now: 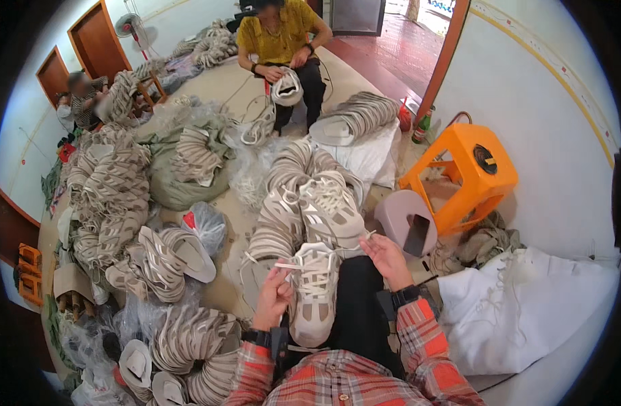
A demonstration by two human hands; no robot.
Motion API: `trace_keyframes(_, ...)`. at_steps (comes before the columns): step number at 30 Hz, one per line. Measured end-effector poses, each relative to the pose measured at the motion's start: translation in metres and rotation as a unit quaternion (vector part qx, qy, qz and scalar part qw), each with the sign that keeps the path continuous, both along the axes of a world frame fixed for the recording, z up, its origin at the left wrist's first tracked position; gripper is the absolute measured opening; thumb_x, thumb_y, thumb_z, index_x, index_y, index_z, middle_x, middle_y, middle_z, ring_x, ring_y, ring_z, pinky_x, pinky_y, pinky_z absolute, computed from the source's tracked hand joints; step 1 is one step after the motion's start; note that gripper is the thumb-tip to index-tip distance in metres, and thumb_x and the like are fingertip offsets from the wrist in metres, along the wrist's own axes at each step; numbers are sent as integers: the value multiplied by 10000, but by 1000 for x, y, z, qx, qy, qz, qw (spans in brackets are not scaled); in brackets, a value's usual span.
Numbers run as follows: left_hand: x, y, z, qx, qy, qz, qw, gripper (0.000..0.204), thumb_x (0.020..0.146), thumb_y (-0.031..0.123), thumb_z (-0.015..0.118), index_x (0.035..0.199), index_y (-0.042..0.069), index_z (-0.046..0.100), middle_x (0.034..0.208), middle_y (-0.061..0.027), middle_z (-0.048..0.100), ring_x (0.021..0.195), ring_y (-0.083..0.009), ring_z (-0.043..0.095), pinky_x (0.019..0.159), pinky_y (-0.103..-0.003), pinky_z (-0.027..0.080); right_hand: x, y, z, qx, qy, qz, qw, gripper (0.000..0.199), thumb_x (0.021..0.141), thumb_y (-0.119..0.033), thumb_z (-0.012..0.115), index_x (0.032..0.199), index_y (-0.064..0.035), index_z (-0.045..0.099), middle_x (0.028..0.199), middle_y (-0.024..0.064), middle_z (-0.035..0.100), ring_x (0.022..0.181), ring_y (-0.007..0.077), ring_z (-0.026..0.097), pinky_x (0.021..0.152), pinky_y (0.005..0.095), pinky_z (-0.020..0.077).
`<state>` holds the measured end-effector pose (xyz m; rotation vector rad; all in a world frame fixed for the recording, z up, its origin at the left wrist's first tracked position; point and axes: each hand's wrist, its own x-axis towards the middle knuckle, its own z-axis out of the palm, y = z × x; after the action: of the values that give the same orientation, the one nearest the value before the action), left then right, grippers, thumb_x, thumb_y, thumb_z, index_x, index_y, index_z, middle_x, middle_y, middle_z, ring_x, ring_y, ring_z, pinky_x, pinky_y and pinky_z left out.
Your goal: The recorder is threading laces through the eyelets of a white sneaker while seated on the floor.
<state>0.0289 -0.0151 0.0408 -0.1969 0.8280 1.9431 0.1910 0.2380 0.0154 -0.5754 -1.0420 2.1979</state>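
On my lap lies a beige and white shoe upper (315, 312), its toe toward me and white lacing across its front. The fingers of my left hand (272, 298) are closed on one end of its shoelace (291, 266), at the shoe's left side. My right hand (388, 260) pinches the other lace end to the right of the shoe, and that end is thin and partly hidden by the fingers. Just beyond lies another laced upper (332, 211), on long nested rows of similar uppers (278, 227).
Stacked uppers (188, 338) and a heap of them (111, 183) fill the left side. At right stand an orange stool (483, 152) and a lilac stool (392, 215) with a phone (417, 235). White sacking (520, 311) lies at lower right. A co-worker (280, 40) sits opposite, holding an upper.
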Motion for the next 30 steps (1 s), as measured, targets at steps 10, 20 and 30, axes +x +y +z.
trace_keyframes(10, -2, -24, -22, -175, 578, -221, 766, 179, 789, 152, 632, 885, 30, 544, 855, -50, 564, 750, -162, 547, 681, -289, 445, 27, -29, 23, -44, -168, -36, 984, 152, 852, -40, 535, 988, 9, 488, 932, 123, 582, 819, 211, 604, 697, 300, 512)
trace_keyframes(20, -41, -13, -12, -145, 859, -256, 419, 143, 824, 100, 446, 930, 6, 430, 795, -192, 547, 772, -395, 533, 649, -459, 413, -1, -66, 59, 98, -188, 105, 972, 123, 856, -63, 536, 944, 23, 540, 818, 93, 597, 698, 153, 594, 590, 254, 494)
trace_keyframes(30, -49, -16, 25, -245, 754, -367, 487, 121, 833, 177, 485, 902, 81, 510, 794, -173, 584, 734, -379, 569, 626, -473, 435, -52, -128, 41, 119, -256, 311, 907, 259, 867, -77, 537, 1100, 28, 496, 773, 108, 611, 632, 156, 627, 523, 249, 520)
